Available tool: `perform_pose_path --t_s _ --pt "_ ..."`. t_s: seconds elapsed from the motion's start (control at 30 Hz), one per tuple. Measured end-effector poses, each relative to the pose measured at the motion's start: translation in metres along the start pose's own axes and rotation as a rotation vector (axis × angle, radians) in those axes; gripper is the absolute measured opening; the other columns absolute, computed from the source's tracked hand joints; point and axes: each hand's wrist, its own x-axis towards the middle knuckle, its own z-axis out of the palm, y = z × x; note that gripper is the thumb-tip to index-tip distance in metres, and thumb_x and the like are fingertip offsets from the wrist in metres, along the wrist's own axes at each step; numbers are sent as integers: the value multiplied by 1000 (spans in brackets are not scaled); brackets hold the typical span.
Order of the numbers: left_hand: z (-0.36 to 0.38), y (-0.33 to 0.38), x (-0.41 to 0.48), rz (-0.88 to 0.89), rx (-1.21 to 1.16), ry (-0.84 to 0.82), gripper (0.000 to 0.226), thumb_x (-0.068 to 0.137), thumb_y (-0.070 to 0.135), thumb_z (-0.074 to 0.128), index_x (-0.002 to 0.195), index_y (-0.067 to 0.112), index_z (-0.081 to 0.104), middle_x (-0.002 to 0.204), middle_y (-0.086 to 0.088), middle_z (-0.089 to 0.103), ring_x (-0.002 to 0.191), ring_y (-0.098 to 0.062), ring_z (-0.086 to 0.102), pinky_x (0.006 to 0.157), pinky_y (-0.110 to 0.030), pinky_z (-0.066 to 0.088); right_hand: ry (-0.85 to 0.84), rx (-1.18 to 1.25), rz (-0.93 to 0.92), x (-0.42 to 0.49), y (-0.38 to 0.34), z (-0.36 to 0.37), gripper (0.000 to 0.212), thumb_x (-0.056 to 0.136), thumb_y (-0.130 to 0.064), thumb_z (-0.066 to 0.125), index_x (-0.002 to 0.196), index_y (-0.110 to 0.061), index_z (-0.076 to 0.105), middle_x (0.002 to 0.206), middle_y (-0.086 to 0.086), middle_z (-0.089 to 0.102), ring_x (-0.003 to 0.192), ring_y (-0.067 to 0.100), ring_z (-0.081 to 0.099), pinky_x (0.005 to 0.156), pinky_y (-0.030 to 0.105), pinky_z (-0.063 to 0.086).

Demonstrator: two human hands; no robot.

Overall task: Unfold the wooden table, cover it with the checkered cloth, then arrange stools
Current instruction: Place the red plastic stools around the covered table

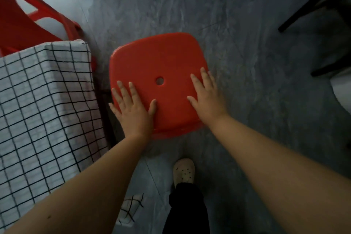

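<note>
Both forearms reach down from the lower corners to a red stool (157, 62) standing on the grey floor (237, 24). Left hand (131, 112) lies flat on the seat's near-left part, fingers straight and spread, the little finger at the left edge. Right hand (207, 99) lies flat on the right part, fingers straight, tips near the right edge. Neither grips anything. A round hole (160, 81) in the seat sits between the two hands.

Just left of the stool hangs the checkered cloth (38, 100), its corner close to the seat's edge with a narrow gap between; the table beneath is hidden. Behind the cloth, at upper left, stands a second red seat (22, 24). Bare floor lies open beyond and to the right of the stool, as far as a dark frame (313, 2) at upper right. A pale shoe (183, 171) stands just behind the stool.
</note>
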Motion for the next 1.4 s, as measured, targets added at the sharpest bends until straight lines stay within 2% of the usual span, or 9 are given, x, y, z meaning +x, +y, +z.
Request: perform_pose_path --t_s 0.17,0.33,0.67,0.8,0.93,1.0,1.1,1.2,1.4 --pt "52 42 -96 444 91 -105 74 90 56 21 149 20 -6 157 1 -14 144 -18 -19 116 -47 -10 4 13 78 -75 97 -13 75 91 -40 52 150 -18 10 159 10 3 146 27 4 118 41 14" --pt "113 138 -198 744 217 -239 74 88 60 17 148 27 -13 157 -1 -16 144 -22 -21 116 -48 -9 100 -38 362 -203 243 -42 78 88 -45 54 149 -14 18 156 17 13 143 35 17 113 43 19" --pt "248 378 -509 1153 224 -379 76 81 65 5 143 31 -20 154 1 -25 142 -23 -24 117 -47 -9 346 20 931 -606 502 -68 78 90 -50 47 150 -15 12 158 15 6 145 31 6 118 41 11" --pt "312 443 -658 1171 172 -531 80 83 70 14 148 32 -13 157 -8 -20 144 -30 -17 117 -46 -7 383 55 1220 -767 567 -55 91 79 -66 26 150 -10 14 156 20 11 144 35 8 116 47 13" --pt "372 502 -741 1075 179 -634 82 86 66 35 150 34 -4 158 -12 -16 144 -35 -10 115 -53 7 382 202 1348 -872 606 -38 90 84 -61 49 151 -19 6 158 14 -5 145 31 -3 118 46 10" --pt "389 519 -751 975 182 -699 85 79 70 37 149 37 2 158 -12 -16 144 -38 -5 114 -57 15 383 270 1356 -890 620 -29 94 81 -62 53 150 -24 3 158 11 -9 145 31 -5 116 47 12" --pt "396 523 -752 760 -13 -789 97 83 51 60 148 37 -11 159 -11 -7 143 -33 17 109 -52 28 487 461 1375 -891 640 -21 99 79 -60 60 150 -26 1 158 10 -7 145 31 2 114 47 18" --pt "392 519 -753 784 -93 -749 99 83 39 65 149 36 -9 156 -7 13 136 -30 33 101 -45 38 515 636 1376 -882 654 -15 103 77 -60 62 150 -29 -4 158 12 3 141 34 20 110 45 28" --pt "368 478 -729 727 -169 -730 101 81 33 67 149 36 -8 155 -7 17 139 -26 26 106 -46 32 411 614 1339 -856 612 -13 107 76 -60 63 149 -28 -8 155 15 9 136 38 30 104 47 35"
